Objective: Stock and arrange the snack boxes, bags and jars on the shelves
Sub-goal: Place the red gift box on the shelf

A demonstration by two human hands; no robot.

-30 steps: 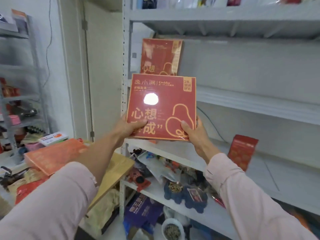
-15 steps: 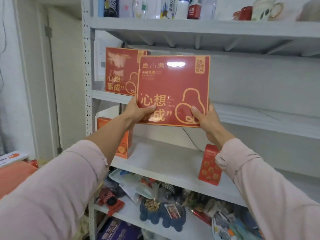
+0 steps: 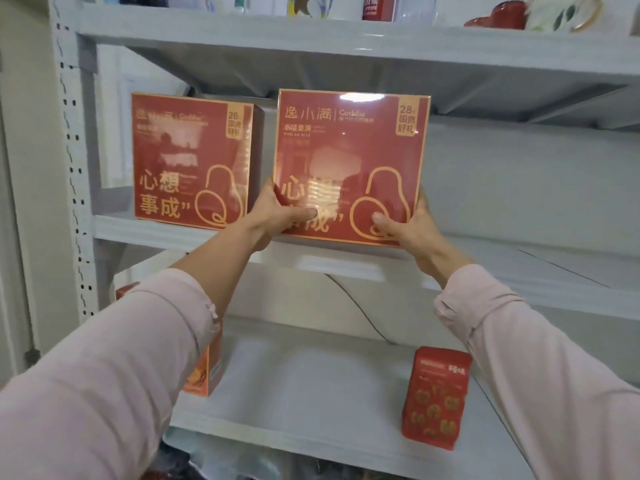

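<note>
A large flat red snack box (image 3: 349, 147) with gold lettering stands upright at the front edge of the middle grey shelf (image 3: 145, 230). My left hand (image 3: 277, 216) grips its lower left corner, thumb across the front. My right hand (image 3: 405, 226) grips its lower right corner the same way. A second, matching red box (image 3: 190, 157) stands upright on the same shelf just to the left, a narrow gap between the two.
One shelf down, a small red bag (image 3: 436, 400) stands at the right and an orange box (image 3: 204, 372) at the left, partly behind my sleeve. Bottles, a red tin and mugs (image 3: 540, 12) line the top shelf. A perforated upright (image 3: 72, 168) bounds the left.
Both hands carried the red box up and to the right, from in front of the other box to a spot beside it at shelf level. The view moved closer.
</note>
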